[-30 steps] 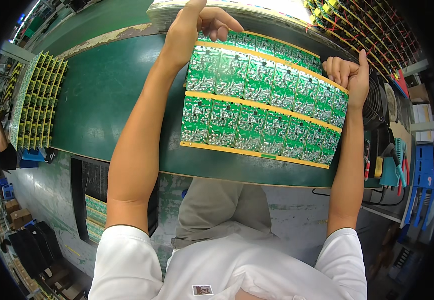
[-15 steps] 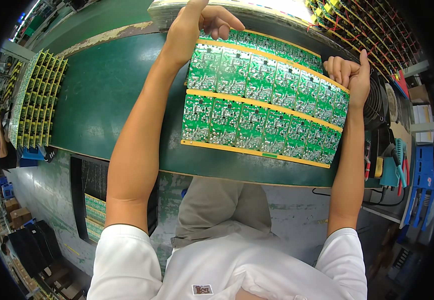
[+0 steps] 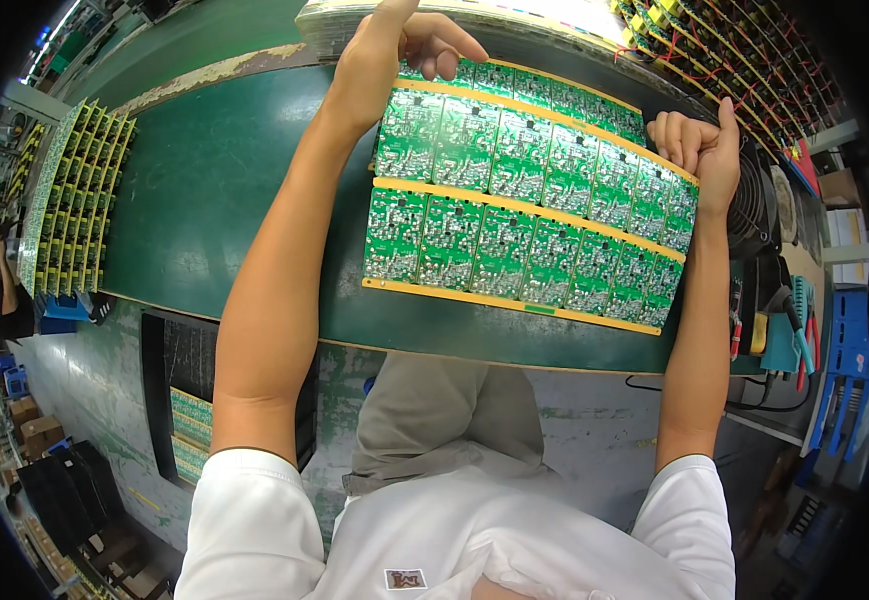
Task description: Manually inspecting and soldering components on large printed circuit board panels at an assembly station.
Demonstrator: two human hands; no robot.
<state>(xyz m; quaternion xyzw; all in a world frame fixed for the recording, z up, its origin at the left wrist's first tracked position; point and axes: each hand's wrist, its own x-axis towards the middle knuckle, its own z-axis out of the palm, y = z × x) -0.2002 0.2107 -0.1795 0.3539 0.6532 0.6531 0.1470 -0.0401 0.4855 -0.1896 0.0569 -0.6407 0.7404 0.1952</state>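
A large green circuit board panel (image 3: pixel 525 205) with yellow strips is tilted above the green workbench. It has rows of small boards with solder joints and small parts facing me. My left hand (image 3: pixel 395 60) is at its far left corner, the fingers bent over the edge and the thumb pointing up and away. At the far right edge my right hand (image 3: pixel 702 150) is closed against the panel, its fingers curled and its thumb raised. The panel's underside is hidden.
The green workbench (image 3: pixel 215 200) carries a stack of yellow-edged boards (image 3: pixel 75 200) at its left end. Wired boards (image 3: pixel 745 60) stand at the far right, near a black fan (image 3: pixel 750 205). Pliers and other hand tools (image 3: pixel 800 330) lie at right. A black crate (image 3: pixel 180 350) sits below.
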